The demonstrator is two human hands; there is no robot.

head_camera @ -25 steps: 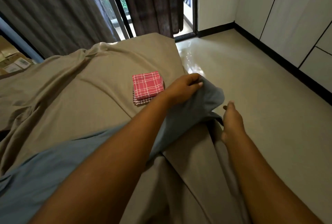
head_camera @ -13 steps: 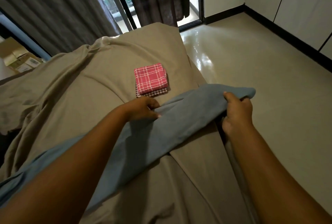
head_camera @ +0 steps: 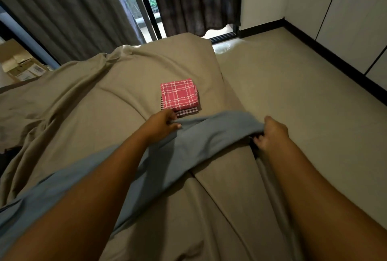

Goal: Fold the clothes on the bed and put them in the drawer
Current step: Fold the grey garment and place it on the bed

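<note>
The right hand (head_camera: 272,133), open a second ago, is joining the left hand (head_camera: 164,123) in pinching the blue garment (head_camera: 209,137), stretching it between them on the bed (head_camera: 104,103); folding is likely beginning

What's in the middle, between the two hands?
In the head view, a blue cloth spans from the left hand to the right hand. Both grip it, over the tan bedsheet.

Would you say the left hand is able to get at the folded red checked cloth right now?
Probably yes: the left hand lies just beside the red checked cloth with nothing between, though it pinches the blue garment.
</note>
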